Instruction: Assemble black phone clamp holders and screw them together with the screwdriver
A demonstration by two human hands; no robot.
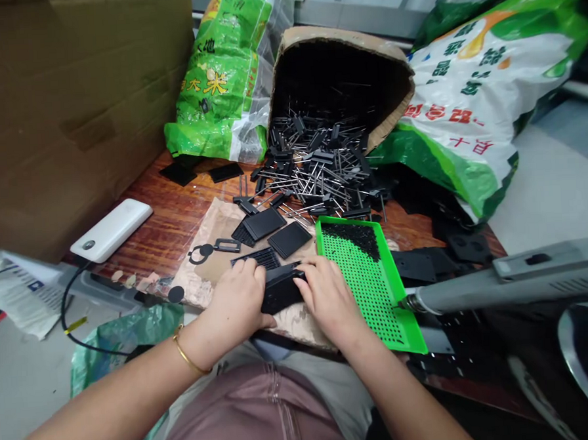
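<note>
A black rectangular plastic part (279,294) is held in both hands low over a worn cardboard sheet (191,271). My left hand (239,295) is closed around its left end, thumb underneath. At the right end my right hand (330,295) grips it, with thumb and fingers on its upper edge. Just beyond lie a ribbed black piece (259,256), flat black plates (290,238) and a small black frame (227,245). To the right of my right hand sits a green perforated tray (418,337), with small black screws (351,235) heaped at its far end.
An electric screwdriver (504,282) points in from the right, its tip over the tray. Behind, a cardboard box (396,109) spills black parts with metal rods (316,169). Green bags (218,86) flank it. A white power bank (112,231) lies left, beside a large carton (71,113).
</note>
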